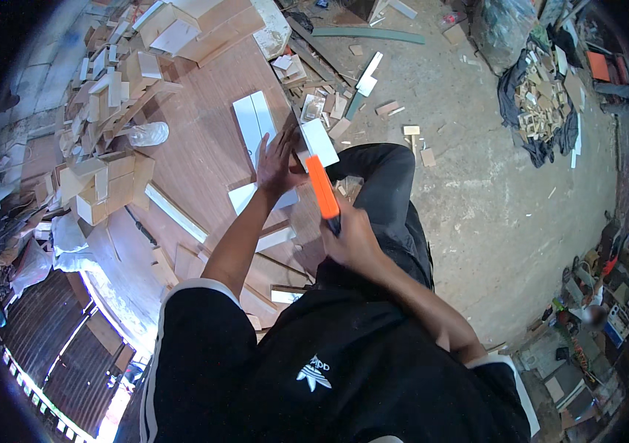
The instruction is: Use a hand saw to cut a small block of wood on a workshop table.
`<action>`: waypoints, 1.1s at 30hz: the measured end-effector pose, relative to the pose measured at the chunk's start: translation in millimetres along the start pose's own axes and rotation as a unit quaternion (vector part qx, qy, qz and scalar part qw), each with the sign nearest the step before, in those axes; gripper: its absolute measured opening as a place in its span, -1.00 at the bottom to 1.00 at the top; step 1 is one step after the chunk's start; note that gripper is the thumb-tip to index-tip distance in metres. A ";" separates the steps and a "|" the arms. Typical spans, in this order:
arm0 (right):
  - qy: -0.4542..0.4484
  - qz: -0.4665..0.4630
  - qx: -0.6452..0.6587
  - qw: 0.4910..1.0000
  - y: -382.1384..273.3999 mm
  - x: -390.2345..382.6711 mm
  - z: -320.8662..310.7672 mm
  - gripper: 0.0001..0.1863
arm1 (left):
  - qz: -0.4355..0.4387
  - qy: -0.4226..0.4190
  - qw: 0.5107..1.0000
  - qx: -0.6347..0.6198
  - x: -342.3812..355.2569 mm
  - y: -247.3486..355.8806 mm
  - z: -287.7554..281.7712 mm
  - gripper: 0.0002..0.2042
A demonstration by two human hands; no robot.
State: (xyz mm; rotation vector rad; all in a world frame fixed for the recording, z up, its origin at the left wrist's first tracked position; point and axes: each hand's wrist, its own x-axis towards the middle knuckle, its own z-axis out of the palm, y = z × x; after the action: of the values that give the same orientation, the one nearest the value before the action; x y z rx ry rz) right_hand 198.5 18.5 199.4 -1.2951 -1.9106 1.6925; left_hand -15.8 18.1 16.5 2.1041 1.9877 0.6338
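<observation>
A: Workshop floor (477, 192), dusty, offcuts scattered far right; brown desk (204, 140) to the left, wood blocks (100, 177) piled along its left edge.

B: Hands?

A: Left hand (276, 164) flat, fingers spread, pressing a white panel (319, 142) at the desk's near right edge. Right hand (351, 238) has a closed grip on an orange tool (322, 186), tip pointing at that panel.

B: Progress?

A: Judged early. Two white strips (255, 125) lie just beyond, another piece (244, 198) under the wrist; no finished assembly visible.
</observation>
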 end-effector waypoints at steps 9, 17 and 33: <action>-0.029 0.066 0.078 0.994 -55.7 -44.4 -14.4 -0.52 | -0.031 -0.035 0.999 0.010 -5.0 0.7 -0.9 0.03; 0.020 -0.028 0.030 0.999 14.3 18.5 3.9 -0.59 | 0.010 -0.015 0.999 0.030 -0.5 1.2 0.2 0.04; 0.050 -0.098 0.017 0.994 24.9 34.5 9.7 -0.51 | 0.010 -0.011 0.999 0.037 -0.7 -3.7 5.0 0.08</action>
State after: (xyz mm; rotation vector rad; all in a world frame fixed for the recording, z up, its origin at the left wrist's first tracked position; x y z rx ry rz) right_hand 183.0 36.1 162.6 -1.1169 -1.8759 1.5278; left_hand -17.0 18.6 10.3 2.1652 2.0104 0.5473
